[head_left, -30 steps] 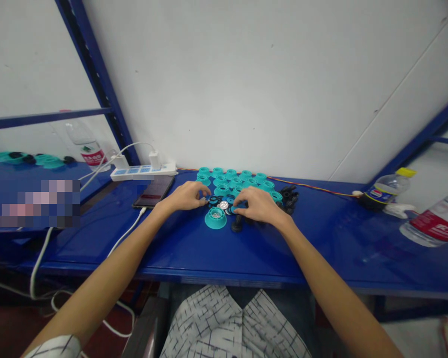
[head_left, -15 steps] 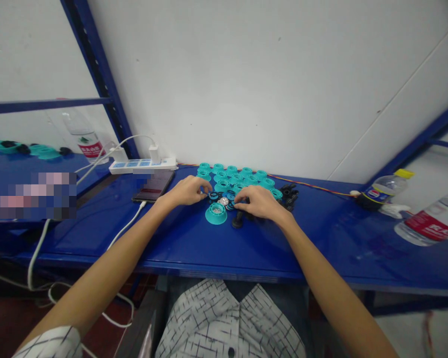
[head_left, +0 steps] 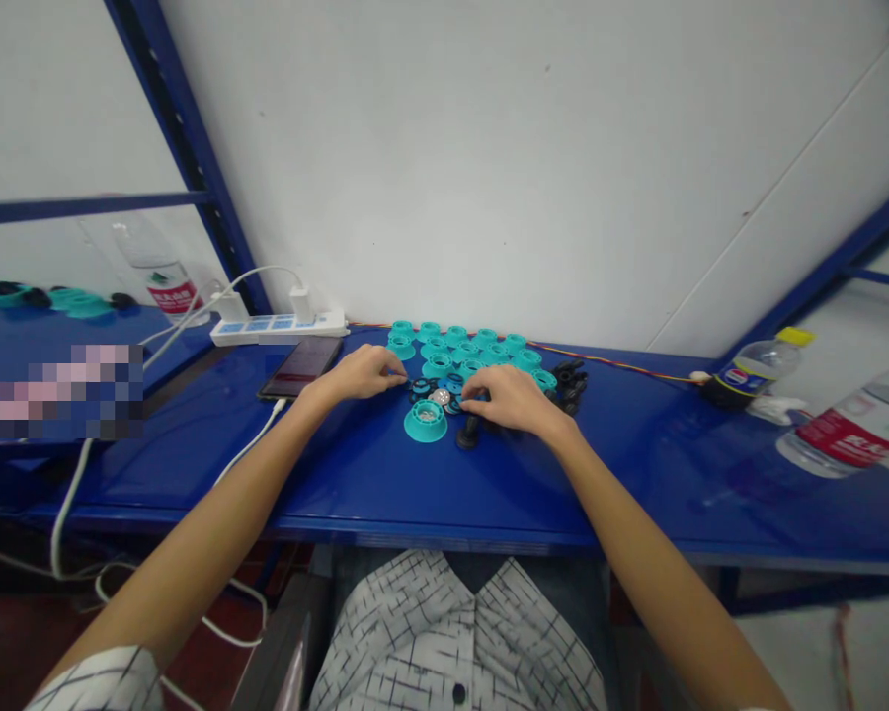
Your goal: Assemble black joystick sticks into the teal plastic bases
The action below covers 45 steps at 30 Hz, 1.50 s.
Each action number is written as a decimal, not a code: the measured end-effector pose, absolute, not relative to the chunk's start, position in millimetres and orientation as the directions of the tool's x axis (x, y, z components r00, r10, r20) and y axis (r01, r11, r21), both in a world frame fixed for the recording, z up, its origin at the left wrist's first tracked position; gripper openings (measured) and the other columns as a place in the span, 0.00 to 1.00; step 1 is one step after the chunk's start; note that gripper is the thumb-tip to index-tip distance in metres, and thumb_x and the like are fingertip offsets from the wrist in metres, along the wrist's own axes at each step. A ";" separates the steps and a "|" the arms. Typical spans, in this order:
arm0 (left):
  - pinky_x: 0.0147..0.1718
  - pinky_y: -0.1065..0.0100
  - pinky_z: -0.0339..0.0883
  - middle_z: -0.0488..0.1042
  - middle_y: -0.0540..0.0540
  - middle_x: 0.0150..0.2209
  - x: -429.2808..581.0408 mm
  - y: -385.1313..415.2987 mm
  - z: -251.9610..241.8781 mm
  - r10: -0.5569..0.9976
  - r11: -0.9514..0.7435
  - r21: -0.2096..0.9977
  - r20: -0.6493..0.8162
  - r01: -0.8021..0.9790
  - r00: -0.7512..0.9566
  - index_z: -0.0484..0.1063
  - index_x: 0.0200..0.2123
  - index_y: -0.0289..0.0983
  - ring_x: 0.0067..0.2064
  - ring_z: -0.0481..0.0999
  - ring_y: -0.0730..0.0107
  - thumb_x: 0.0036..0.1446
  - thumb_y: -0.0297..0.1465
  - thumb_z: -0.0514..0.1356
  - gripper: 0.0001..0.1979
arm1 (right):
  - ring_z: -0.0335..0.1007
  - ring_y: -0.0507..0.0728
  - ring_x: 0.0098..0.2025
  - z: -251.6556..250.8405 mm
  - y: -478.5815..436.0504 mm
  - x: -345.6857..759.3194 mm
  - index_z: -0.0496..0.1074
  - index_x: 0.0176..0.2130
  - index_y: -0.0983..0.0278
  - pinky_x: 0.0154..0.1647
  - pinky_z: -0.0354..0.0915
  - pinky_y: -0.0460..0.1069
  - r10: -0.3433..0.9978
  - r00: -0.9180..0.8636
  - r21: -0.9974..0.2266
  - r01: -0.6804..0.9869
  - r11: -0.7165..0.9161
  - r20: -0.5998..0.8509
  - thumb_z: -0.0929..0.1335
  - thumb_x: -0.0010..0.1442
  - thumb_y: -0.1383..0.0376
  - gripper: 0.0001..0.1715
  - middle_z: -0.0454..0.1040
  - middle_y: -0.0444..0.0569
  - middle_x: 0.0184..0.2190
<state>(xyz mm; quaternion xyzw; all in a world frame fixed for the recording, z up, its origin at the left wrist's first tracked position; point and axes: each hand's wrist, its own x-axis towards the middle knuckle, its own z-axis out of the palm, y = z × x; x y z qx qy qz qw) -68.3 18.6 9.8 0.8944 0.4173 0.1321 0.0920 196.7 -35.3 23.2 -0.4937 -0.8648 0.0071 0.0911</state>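
Note:
My left hand point(head_left: 368, 372) is closed in a pinch at the left edge of the small parts; whatever sits between its fingertips is too small to make out. Opposite it, my right hand point(head_left: 515, 397) bends over the pile with thumb and fingers pinched, their contents hidden. Between the hands lie several black rings point(head_left: 421, 389) and a silver perforated disc point(head_left: 442, 397). In front of these stands a teal flared cup point(head_left: 425, 423) with something silvery inside. A black stemmed part point(head_left: 468, 434) stands just below my right hand.
Rows of teal cups point(head_left: 459, 341) stand against the wall, with black parts point(head_left: 569, 383) to their right. A phone point(head_left: 302, 365) and power strip point(head_left: 278, 326) lie left. A cola bottle point(head_left: 760, 370) and a water bottle point(head_left: 851, 434) stand right.
My left hand has shifted slightly left, away from the black rings, and its fingers have drawn closer together. My right hand stays nearly in place. The view has shifted a little.

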 end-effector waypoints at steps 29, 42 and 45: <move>0.20 0.75 0.60 0.70 0.51 0.17 -39.0 -22.3 37.0 0.807 -0.514 0.756 0.265 0.405 0.528 0.79 0.34 0.30 0.19 0.66 0.78 0.57 0.38 0.61 0.15 | 0.72 0.52 0.32 16.4 -39.5 174.7 0.79 0.42 0.63 0.35 0.64 0.47 0.795 -0.353 -0.555 0.576 0.600 0.493 0.69 0.60 0.60 0.13 0.80 0.47 0.35; 0.28 0.73 0.64 0.80 0.45 0.30 -44.7 -20.7 39.7 0.766 -0.556 0.708 0.233 0.435 0.600 0.81 0.36 0.32 0.29 0.73 0.73 0.55 0.37 0.63 0.14 | 0.68 0.51 0.24 14.9 -36.0 170.5 0.75 0.33 0.66 0.28 0.63 0.47 0.855 -0.349 -0.785 0.363 0.502 0.385 0.68 0.57 0.60 0.12 0.76 0.47 0.25; 0.30 0.73 0.63 0.80 0.46 0.35 -51.1 -20.2 42.6 0.739 -0.573 0.642 0.136 0.509 0.660 0.80 0.43 0.35 0.32 0.73 0.72 0.50 0.38 0.67 0.18 | 0.68 0.52 0.26 13.9 -35.6 172.4 0.76 0.33 0.66 0.28 0.62 0.47 0.865 -0.340 -0.728 0.472 0.497 0.369 0.68 0.58 0.61 0.11 0.76 0.47 0.26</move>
